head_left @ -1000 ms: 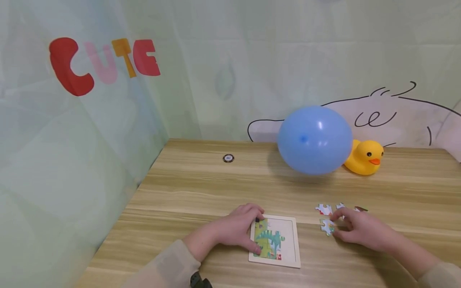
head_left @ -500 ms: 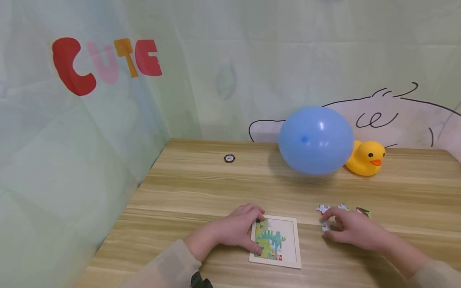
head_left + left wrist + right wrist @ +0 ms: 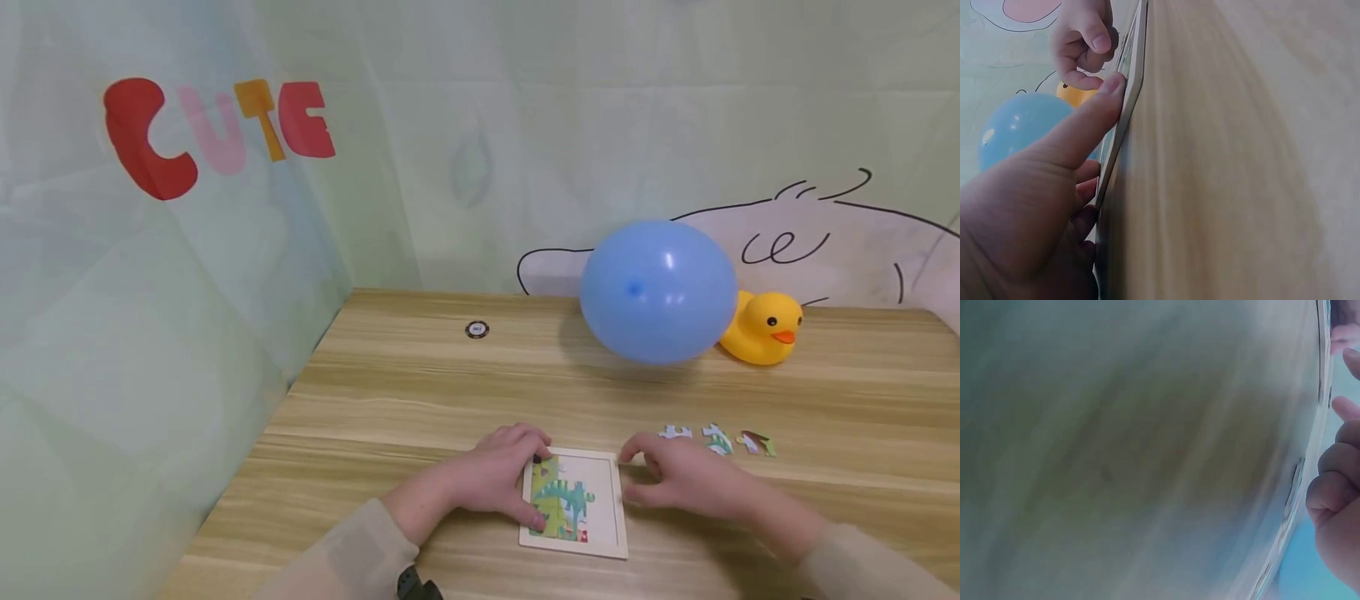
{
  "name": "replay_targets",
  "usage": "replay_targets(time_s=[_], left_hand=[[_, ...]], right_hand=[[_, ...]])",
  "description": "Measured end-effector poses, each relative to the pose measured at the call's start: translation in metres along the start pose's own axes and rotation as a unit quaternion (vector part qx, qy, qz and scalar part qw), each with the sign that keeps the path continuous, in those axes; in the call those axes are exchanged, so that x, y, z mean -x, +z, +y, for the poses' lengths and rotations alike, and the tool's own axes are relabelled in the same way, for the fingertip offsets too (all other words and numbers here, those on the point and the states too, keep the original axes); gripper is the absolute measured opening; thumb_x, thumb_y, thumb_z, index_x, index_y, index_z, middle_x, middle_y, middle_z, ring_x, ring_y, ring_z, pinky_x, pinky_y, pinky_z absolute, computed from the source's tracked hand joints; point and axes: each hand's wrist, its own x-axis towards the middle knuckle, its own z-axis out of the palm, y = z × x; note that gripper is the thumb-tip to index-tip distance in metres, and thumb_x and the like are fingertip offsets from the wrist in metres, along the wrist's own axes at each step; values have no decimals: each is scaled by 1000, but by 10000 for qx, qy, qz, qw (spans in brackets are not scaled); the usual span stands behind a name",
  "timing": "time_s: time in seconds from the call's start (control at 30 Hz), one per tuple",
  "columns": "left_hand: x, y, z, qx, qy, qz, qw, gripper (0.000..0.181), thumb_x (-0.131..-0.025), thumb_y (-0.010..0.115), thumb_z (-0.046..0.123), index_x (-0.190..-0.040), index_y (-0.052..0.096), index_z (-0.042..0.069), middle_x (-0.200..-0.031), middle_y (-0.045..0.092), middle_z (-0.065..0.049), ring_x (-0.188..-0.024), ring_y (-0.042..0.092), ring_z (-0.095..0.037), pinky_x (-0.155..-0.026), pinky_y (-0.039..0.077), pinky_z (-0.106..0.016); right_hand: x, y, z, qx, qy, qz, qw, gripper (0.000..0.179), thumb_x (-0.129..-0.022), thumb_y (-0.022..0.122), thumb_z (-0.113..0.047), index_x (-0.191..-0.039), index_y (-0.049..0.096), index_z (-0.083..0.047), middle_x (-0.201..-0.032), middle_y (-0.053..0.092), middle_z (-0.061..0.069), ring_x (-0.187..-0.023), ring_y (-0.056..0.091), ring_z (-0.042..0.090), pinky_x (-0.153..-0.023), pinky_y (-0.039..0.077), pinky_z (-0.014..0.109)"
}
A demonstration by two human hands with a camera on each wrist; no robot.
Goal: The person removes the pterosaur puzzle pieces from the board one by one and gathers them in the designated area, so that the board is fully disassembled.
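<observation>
My left hand (image 3: pixel 498 471) grips the left side of a square wooden puzzle board (image 3: pixel 603 546), thumb on its lower left corner and fingers at the upper left. Partly filled, the board shows a green dinosaur on its left half and bare white at right. My right hand (image 3: pixel 686 475) is just right of the board's right edge, index finger and thumb apart, with nothing visible between them; its other fingers curl in the right wrist view. Behind it lie three loose jigsaw pieces: a partly covered white one (image 3: pixel 675 431), a green-striped one (image 3: pixel 717 439) and a brown-and-green one (image 3: pixel 756 443).
A blue balloon (image 3: pixel 660 292) rests toward the back of the wooden table (image 3: pixel 390 400), beside a yellow rubber duck (image 3: pixel 763 329). Farther left is a round black-and-white chip (image 3: pixel 477 330). Printed fabric walls (image 3: pixel 465 125) rise at the back and left.
My right hand has moved left from the loose pieces to the board's right edge. The piece that was by its fingertips is out of sight. My left hand has stayed on the board.
</observation>
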Motion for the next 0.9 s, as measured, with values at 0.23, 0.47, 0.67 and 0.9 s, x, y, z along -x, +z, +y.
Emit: replay_targets(time_s=[0.23, 0.47, 0.67, 0.9], left_hand=[[-1, 1, -3, -12, -36, -13, 10000, 75, -70, 77, 51, -128, 46, 14, -138, 37, 1, -126, 33, -19, -106, 26, -38], [-1, 0, -2, -25, -34, -6, 10000, 75, -70, 76, 52, -127, 46, 15, -138, 37, 2, -126, 33, -19, -106, 26, -40], [0, 0, -3, -27, -25, 14, 10000, 75, -70, 77, 51, -127, 46, 14, -137, 37, 2, -125, 33, -19, -106, 25, -40], [-1, 1, -3, -17, -52, 0, 10000, 77, -69, 77, 52, -128, 46, 14, -137, 37, 2, -126, 33, -19, -107, 24, -40]], right_hand=[[-9, 9, -13, 139, -353, -15, 9993, 38, -80, 69, -45, -105, 58, -18, -60, 41, -12, -53, 36, 1, -48, 31, 20], [-13, 19, -22, 201, -682, 5, 9975, 39, -79, 70, -44, -105, 58, -18, -55, 35, -16, -47, 30, -1, -44, 27, 18], [-17, 22, -31, 342, -430, -201, 9983, 43, -78, 69, -48, -108, 58, -20, -55, 33, -13, -49, 29, 2, -46, 25, 20], [-21, 25, -36, 445, -290, -307, 9981, 42, -77, 70, -46, -107, 57, -20, -55, 33, -13, -50, 33, 4, -46, 26, 22]])
